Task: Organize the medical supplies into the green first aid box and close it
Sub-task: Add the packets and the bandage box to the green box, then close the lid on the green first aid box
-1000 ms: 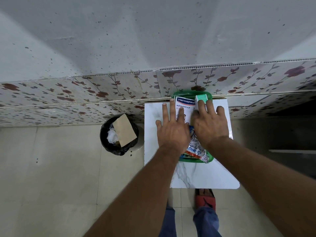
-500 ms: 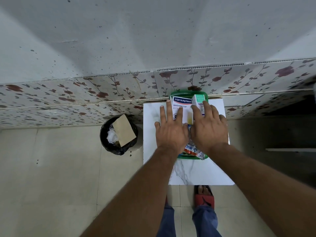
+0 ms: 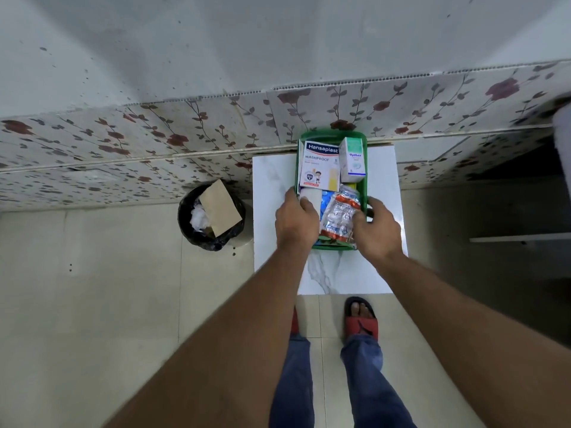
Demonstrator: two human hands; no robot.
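The green first aid box [image 3: 332, 135] lies open on a small white marble table [image 3: 340, 273]. At its far end lie a white Hansaplast carton [image 3: 319, 165] and a green-and-white Optibex carton [image 3: 353, 160]. Nearer me are a white roll [image 3: 312, 196], something blue [image 3: 326, 200] and a clear packet with red print [image 3: 340, 217]. My left hand [image 3: 295, 223] curls over the box's left rim, fingers beside the white roll. My right hand [image 3: 375, 231] grips the right rim, thumb against the packet. The box's near end is partly hidden by both hands.
A black-lined bin [image 3: 213, 217] with cardboard and paper stands on the floor left of the table. A flower-patterned wall runs right behind the table. My feet in red sandals [image 3: 361, 319] are at the table's near edge. Tiled floor lies all around.
Both hands lay flat on top of the supplies before. They have now drawn back and apart to the box's left and right sides, uncovering the cartons and the packet.
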